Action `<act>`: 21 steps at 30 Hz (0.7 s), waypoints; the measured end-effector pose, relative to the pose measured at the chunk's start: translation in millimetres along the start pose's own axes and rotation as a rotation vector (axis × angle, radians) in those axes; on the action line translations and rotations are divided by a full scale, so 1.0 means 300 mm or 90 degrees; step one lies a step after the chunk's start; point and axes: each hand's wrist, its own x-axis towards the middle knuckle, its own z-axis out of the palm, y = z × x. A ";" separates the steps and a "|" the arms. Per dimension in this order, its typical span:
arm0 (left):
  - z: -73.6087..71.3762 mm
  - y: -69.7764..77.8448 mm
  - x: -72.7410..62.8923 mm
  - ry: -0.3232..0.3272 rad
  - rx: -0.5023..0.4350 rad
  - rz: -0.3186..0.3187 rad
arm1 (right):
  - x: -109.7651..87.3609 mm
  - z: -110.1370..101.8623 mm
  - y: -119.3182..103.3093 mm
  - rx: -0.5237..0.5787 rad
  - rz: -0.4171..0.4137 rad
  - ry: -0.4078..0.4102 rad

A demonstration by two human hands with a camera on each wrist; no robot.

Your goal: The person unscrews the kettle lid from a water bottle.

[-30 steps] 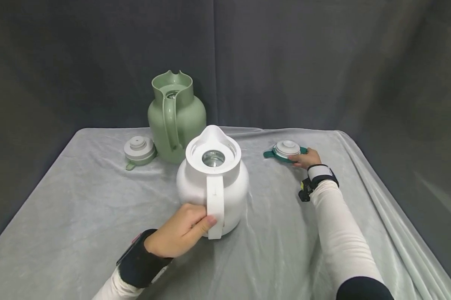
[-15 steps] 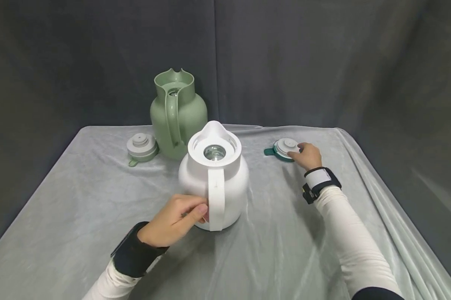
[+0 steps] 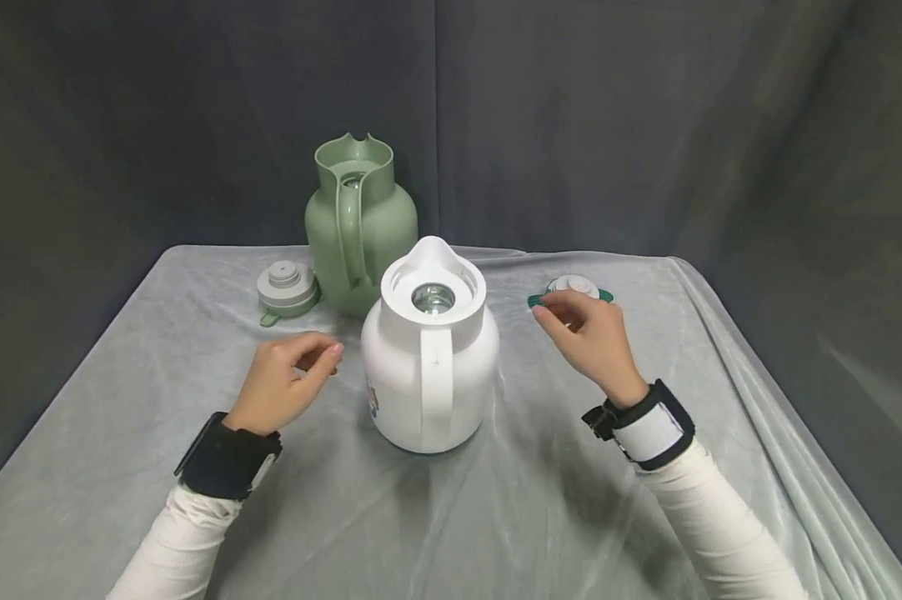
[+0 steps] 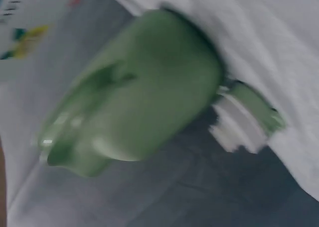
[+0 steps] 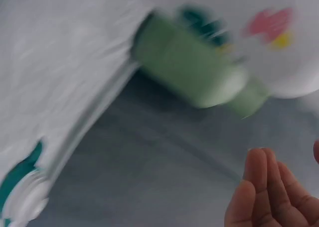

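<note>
A white vacuum jug (image 3: 398, 367) stands upright in the middle of the table, its mouth uncovered and its handle toward me. My left hand (image 3: 274, 383) is in the air to its left, fingers loosely bent and holding nothing. To the jug's right hovers my right hand (image 3: 589, 337), also holding nothing. In the head view it partly covers a white-and-teal lid (image 3: 575, 283) lying behind it; the right wrist view shows that lid (image 5: 27, 197) apart from the fingers (image 5: 256, 172). Printed coloured marks show on the white jug (image 5: 299, 62) there.
A green vacuum jug (image 3: 361, 225), also uncovered, stands behind and left of the white one. Beside it lies a grey-and-green lid (image 3: 286, 287). Grey cloth (image 3: 121, 433) covers the table, and a dark curtain (image 3: 571, 125) hangs behind its far edge.
The left hand has let go of the white jug's handle and moved left. The right hand has released the white-and-teal lid and drawn back toward me; the lid stays on the table.
</note>
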 end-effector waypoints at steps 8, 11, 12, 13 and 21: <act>0.030 -0.137 0.005 0.000 0.120 -0.108 | -0.083 0.014 -0.162 0.090 -0.101 -0.006; 0.041 -0.174 0.000 -0.006 0.155 -0.132 | -0.116 0.032 -0.206 0.112 -0.130 -0.012; 0.042 -0.185 -0.003 -0.006 0.172 -0.136 | -0.128 0.040 -0.219 0.124 -0.136 -0.016; 0.042 -0.195 -0.006 -0.006 0.188 -0.139 | -0.139 0.050 -0.232 0.139 -0.141 -0.022; 0.031 -0.223 -0.024 -0.032 0.261 -0.195 | -0.210 0.154 -0.288 0.328 -0.189 -0.143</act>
